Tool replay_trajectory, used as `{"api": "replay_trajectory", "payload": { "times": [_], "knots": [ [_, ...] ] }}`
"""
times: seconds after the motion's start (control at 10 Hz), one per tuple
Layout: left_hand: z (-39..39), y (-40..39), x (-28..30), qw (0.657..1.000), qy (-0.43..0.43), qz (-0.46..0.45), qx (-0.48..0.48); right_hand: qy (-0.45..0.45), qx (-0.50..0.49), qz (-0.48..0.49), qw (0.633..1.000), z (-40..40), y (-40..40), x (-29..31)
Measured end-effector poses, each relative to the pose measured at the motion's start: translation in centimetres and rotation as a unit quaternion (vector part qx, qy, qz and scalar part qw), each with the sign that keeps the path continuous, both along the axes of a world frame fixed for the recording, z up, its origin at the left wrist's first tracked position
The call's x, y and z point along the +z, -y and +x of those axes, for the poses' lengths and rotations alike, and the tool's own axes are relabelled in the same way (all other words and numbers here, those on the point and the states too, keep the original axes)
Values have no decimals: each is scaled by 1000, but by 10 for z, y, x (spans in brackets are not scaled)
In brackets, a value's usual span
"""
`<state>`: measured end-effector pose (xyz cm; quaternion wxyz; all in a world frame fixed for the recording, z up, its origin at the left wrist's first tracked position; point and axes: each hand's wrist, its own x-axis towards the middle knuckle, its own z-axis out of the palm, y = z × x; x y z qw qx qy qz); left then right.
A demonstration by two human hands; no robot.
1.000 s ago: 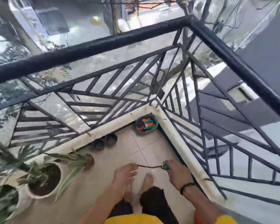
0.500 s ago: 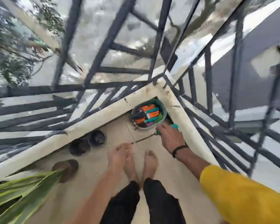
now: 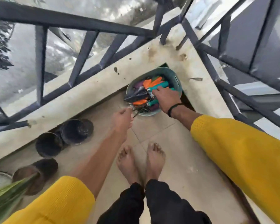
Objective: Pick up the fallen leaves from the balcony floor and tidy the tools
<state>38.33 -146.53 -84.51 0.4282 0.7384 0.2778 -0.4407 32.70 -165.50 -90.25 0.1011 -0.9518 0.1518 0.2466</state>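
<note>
A teal basket (image 3: 176,76) sits on the balcony floor in the corner under the railing. It holds several garden tools with orange (image 3: 148,83), teal and purple handles. My right hand (image 3: 166,99) reaches down into the basket and grips a teal-handled tool (image 3: 153,102), whose thin metal end lies across the basket's near rim. My left hand (image 3: 123,118) hovers just left of the basket with loosely curled fingers and holds nothing. No fallen leaves show on the tiles around my feet.
Two black pots (image 3: 74,130) (image 3: 48,144) and a brown one (image 3: 36,173) lie along the cream ledge (image 3: 87,92) at left. Green plant leaves (image 3: 5,196) poke in at the lower left. The dark metal railing (image 3: 87,25) closes both sides of the corner.
I have bent closer to the corner. My right hand has carried the teal-handled tool from above the floor into the basket. My left hand has moved forward toward the basket's edge.
</note>
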Motion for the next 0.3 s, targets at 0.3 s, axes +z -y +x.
{"api": "replay_trajectory", "payload": {
  "times": [0.3],
  "knots": [
    [10, -2, 35, 991, -48, -3, -122, -38, -81, 67, 994, -3, -12, 21]
  ]
}}
